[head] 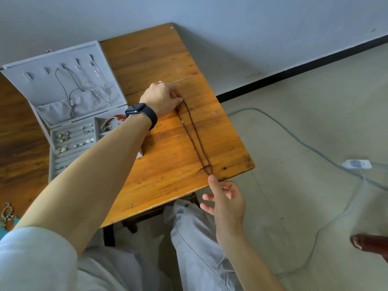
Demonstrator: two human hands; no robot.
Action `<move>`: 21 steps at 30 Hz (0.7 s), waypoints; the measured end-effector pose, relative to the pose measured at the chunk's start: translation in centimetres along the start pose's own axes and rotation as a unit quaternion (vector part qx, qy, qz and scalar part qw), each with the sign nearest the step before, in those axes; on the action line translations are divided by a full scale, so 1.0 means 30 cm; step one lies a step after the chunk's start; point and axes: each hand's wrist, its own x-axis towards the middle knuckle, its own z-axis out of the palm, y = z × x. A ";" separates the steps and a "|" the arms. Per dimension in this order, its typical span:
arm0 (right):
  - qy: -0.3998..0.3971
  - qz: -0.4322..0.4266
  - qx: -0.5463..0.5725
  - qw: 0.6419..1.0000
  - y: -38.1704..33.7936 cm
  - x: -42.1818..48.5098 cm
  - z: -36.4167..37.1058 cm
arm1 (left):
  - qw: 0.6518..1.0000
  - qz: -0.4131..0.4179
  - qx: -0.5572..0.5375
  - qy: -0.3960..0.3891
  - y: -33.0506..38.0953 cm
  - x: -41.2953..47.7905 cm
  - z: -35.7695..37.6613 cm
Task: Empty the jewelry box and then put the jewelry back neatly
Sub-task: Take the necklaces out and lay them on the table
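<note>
A long dark red bead necklace (195,135) lies stretched in a narrow loop across the right part of the wooden table (159,59). My left hand (162,98), with a dark watch on the wrist, pinches the loop's far end. My right hand (226,201) is off the table's near right corner, one straight finger touching the loop's near end and the other fingers relaxed. The grey jewelry box (52,158) stands open at the left. Thin chains hang in its lid (63,80), small rings and earrings sit in the tray slots, and a red bracelet (114,119) lies in a compartment.
The table's right and near edges are close to the necklace. On the floor to the right lie a grey cable (294,135) and a white power strip (357,164). More jewelry (7,214) rests on something turquoise at the far left. My grey trousers are below the table.
</note>
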 end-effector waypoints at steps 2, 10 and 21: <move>-0.006 -0.001 0.006 1.000 -0.001 -0.004 -0.003 | 1.000 -0.001 0.007 -0.012 0.008 -0.007 -0.004; -0.035 -0.064 -0.036 0.997 -0.015 -0.034 -0.091 | 1.000 -0.007 0.000 -0.024 0.057 -0.161 -0.068; -0.146 -0.479 -0.425 0.754 -0.237 -0.039 -0.025 | 0.996 -0.027 0.085 0.029 0.009 -0.622 -0.098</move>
